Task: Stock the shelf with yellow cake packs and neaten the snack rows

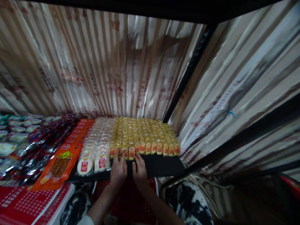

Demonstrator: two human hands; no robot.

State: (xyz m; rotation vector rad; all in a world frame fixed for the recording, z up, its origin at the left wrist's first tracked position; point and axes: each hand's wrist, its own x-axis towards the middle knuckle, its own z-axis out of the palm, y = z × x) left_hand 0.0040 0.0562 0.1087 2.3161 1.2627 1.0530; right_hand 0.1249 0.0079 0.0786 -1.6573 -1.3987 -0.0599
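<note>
Small yellow wrapped cakes [147,148] with red-and-white labels stand in tight rows on a dark shelf [161,165]. My left hand [118,170] lies at the front edge of these rows, its fingers stretched out and touching the front packs. Close to its right, my right hand [140,170] reaches forward with its fingers extended against the front row. Between the two hands stands one wrapped cake [131,153], sticking out slightly toward me. Dim light keeps the exact fingertip contact from showing.
Left of the cakes lie clear packs of round white crackers [84,164], orange snack bags [59,165] and dark shiny packets [44,147]. A red-and-white box [30,203] stands at lower left. Striped plastic sheeting [98,62] hangs behind, with a black frame post [189,72] at right.
</note>
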